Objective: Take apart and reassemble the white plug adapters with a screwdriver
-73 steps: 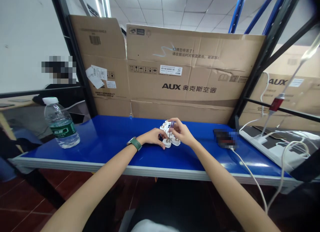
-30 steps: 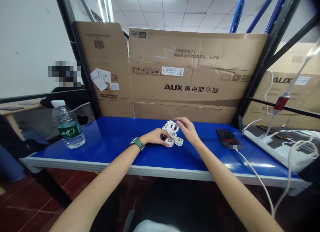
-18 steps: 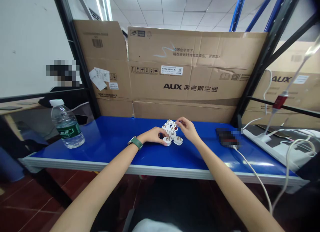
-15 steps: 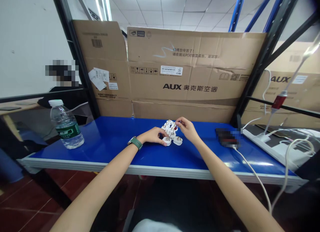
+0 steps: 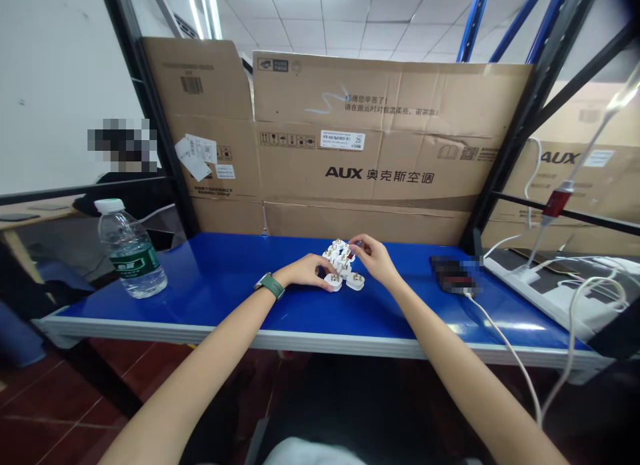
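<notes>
Several white plugs (image 5: pixel 355 281) with brass-coloured pins lie clustered on the blue tabletop (image 5: pixel 210 278), pins upward. My left hand (image 5: pixel 311 273), with a green-strapped watch at the wrist, reaches in from the left. Its thumb and fingers are round the near-left plug (image 5: pixel 333 281) of the cluster. On the right side of the cluster, my right hand (image 5: pixel 373 257) pinches a small, thin tool with a dark and red handle (image 5: pixel 353 251). The tool's tip is too small to make out among the plugs.
A water bottle (image 5: pixel 131 251) stands at the left. A dark device (image 5: pixel 454 275) with a white cable and a white power strip (image 5: pixel 535 288) lie at the right. Cardboard (image 5: pixel 300 178) lines the back. A person (image 5: pixel 125 178) sits beyond the left post.
Both hands stay almost in the same place. My right hand's fingertips have shifted very slightly, and the camera view has moved a little.
</notes>
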The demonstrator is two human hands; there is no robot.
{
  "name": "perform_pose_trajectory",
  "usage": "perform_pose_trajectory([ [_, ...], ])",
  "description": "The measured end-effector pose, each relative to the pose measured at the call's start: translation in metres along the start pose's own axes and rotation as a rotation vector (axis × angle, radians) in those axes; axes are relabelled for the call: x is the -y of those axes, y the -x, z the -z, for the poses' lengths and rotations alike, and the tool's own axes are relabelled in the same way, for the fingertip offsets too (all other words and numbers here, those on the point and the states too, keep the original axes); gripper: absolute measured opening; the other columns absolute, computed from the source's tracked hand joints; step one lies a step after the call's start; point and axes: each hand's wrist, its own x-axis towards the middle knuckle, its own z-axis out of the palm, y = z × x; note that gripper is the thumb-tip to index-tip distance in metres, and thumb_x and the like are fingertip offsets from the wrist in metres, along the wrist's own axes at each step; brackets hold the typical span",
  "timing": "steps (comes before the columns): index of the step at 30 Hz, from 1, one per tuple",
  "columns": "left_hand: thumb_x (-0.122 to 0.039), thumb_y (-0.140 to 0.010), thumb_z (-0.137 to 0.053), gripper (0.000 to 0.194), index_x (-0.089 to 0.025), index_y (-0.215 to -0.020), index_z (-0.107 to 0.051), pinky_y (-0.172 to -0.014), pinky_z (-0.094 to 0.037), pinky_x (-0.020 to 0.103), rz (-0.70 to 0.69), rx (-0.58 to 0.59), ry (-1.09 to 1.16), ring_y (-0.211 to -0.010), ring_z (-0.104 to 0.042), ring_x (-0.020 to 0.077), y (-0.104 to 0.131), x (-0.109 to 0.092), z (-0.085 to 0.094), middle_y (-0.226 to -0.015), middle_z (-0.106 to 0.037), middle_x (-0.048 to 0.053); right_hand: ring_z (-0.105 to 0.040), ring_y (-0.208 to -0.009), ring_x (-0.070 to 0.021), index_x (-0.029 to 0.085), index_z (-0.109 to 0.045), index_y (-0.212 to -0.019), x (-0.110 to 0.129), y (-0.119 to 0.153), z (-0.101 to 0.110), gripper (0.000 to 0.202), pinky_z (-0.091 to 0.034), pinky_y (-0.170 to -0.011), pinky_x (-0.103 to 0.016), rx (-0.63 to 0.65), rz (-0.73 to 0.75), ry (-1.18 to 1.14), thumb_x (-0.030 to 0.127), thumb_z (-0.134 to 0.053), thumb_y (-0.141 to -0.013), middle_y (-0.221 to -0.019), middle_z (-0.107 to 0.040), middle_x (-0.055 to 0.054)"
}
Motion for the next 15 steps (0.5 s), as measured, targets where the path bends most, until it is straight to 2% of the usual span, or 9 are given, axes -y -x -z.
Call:
perform_pose_trajectory([
  [8,-0.049,-0.065,-0.087,0.051,-0.019,-0.106,-0.079,-0.074,-0.043,0.026,-0.012,-0.008,-0.008,-0.088,-0.064,0.0199,-0.0008,0.0036,-0.001,-0.104,-0.076,0.006,-0.05,-0.054,-0.0153,0.021,-0.071,-0.1,0.0008,0.0002,0.0023,0.027,-0.042,-0.056,-0.029,0.036,-0.019,-0.104,0.044,-0.062,-0.09,-0.061,-0.057,0.001],
  [12,-0.048,-0.065,-0.087,0.049,-0.02,-0.105,-0.078,-0.074,-0.043,0.025,-0.018,-0.009,0.001,-0.087,-0.064,0.0188,-0.001,0.0047,-0.0015,-0.103,-0.076,0.005,-0.052,-0.054,-0.0149,0.021,-0.07,-0.1,0.0023,0.0002,-0.0004,0.03,-0.045,-0.056,-0.029,0.062,-0.018,-0.197,0.047,-0.06,-0.091,-0.066,-0.061,0.0],
  [15,-0.048,-0.066,-0.087,0.049,-0.021,-0.105,-0.078,-0.073,-0.043,0.025,-0.025,-0.003,-0.011,-0.086,-0.064,0.0187,-0.0008,0.0044,-0.0016,-0.103,-0.076,0.004,-0.055,-0.06,-0.0161,0.021,-0.073,-0.102,0.0021,0.0002,-0.002,0.032,-0.048,-0.059,-0.03,0.033,0.002,-0.19,0.049,-0.061,-0.091,-0.074,-0.065,-0.003],
])
